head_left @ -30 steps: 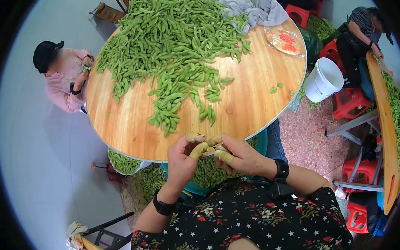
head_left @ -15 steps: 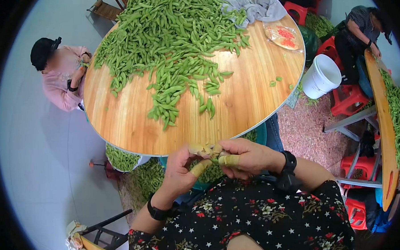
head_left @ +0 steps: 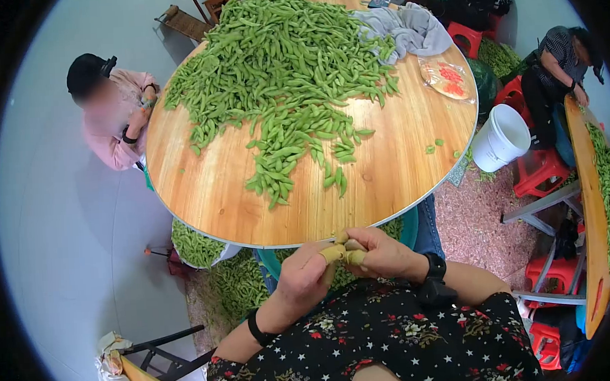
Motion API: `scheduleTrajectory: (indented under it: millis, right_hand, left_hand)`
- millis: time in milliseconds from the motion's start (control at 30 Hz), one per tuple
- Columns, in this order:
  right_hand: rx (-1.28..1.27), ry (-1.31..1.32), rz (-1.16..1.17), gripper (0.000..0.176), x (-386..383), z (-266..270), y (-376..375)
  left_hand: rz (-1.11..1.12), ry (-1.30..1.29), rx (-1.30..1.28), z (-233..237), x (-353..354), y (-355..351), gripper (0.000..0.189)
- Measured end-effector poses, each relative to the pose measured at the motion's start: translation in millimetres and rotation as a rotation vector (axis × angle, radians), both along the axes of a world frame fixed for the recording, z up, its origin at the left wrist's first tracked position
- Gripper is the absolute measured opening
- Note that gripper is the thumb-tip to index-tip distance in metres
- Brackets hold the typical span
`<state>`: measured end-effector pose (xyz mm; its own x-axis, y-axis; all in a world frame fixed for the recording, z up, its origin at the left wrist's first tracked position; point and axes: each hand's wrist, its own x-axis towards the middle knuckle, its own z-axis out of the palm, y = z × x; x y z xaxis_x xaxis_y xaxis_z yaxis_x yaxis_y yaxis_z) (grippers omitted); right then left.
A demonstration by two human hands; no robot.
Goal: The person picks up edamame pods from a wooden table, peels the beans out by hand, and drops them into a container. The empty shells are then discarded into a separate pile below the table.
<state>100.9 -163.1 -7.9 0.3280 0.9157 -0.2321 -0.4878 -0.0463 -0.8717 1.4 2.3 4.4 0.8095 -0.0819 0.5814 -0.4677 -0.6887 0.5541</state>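
My left hand (head_left: 304, 275) and my right hand (head_left: 387, 256) meet just off the near edge of the round wooden table (head_left: 265, 223). Yellowish coverings wrap some of the fingertips. Both hands are closed in a pinch, with the thumbs and fingers almost touching. Whatever lies between them is hidden by the fingers. Ahead of my hands, a big heap of green soybean pods (head_left: 292, 55) spreads over the tabletop. A smaller trail of pods (head_left: 273, 171) reaches from the heap towards me.
Below the table edge sits a teal tub (head_left: 410, 228), with a sack of pods (head_left: 197, 244) to its left. A white bucket (head_left: 500, 141) stands right of the table. One person (head_left: 111, 120) sits at the left; another (head_left: 552, 77) works at a second table (head_left: 584, 199).
The view has shifted, so the table appears lower and further right. My fingers have drawn closer together, and the bit of green seen between them before is now hidden.
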Motion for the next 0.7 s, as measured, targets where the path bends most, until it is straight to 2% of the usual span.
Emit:
scheduleTrajectory:
  millis: [33, 67, 133, 167, 200, 267, 333, 367, 400, 467, 500, 567, 600, 667, 700]
  right_hand:
    - [-0.017, -0.117, -0.003, 0.004, -1, -7, 2]
    - [-0.015, -0.119, -0.004, 0.004, -3, -14, 2]
    - [0.081, -0.676, -0.014, 0.008, -2, -17, 6]
    - [0.030, -0.818, 0.029, 0.015, 0, -13, 4]
    - [0.037, -0.825, 0.028, 0.015, 4, -14, 4]
    - [-0.123, -0.926, 0.157, 0.016, 6, -21, -1]
    - [-0.128, -0.908, 0.136, 0.018, 8, -33, -4]
    - [-0.124, -0.881, 0.116, 0.017, 8, -38, -6]
    - [-0.119, -0.852, 0.097, 0.017, 7, -44, -6]
    - [-0.109, -0.844, 0.136, 0.020, 9, -46, -4]
    - [-0.116, -0.808, 0.171, 0.022, 9, -40, -3]
    - [-0.128, -0.779, 0.220, 0.025, 9, -34, -3]
    - [-0.125, -0.786, 0.214, 0.025, 10, -38, -5]
    - [-0.160, -0.759, 0.152, 0.025, 7, -49, -13]
    - [-0.208, -0.682, 0.217, 0.024, 10, -48, -17]
  left_hand:
    - [-0.016, 0.052, 0.001, 1, -3, 0, 0.026]
    - [-0.018, 0.051, 0.003, 2, -5, -2, 0.026]
    - [-0.040, 0.150, -0.080, 6, -8, -3, 0.027]
    - [-0.053, 0.180, -0.096, 9, -9, -1, 0.022]
    - [-0.052, 0.174, -0.090, 12, -12, 6, 0.022]
    - [0.000, 0.484, 0.295, 20, -22, 33, 0.020]
    - [0.088, 0.650, 0.342, 30, -26, 63, 0.018]
    - [0.194, 0.697, 0.334, 39, -20, 71, 0.017]
    - [0.197, 0.695, 0.338, 39, -9, 78, 0.017]
    - [0.243, 0.379, 0.494, 29, 19, 96, 0.018]
    - [0.247, 0.377, 0.495, 22, 37, 102, 0.018]
    - [0.052, 0.139, 0.435, 15, 75, 110, 0.022]
    - [0.050, 0.132, 0.440, 25, 86, 116, 0.022]
    - [-0.001, 0.602, 0.390, 50, 100, 124, 0.023]
    - [0.114, 0.849, 0.275, 78, 114, 120, 0.018]
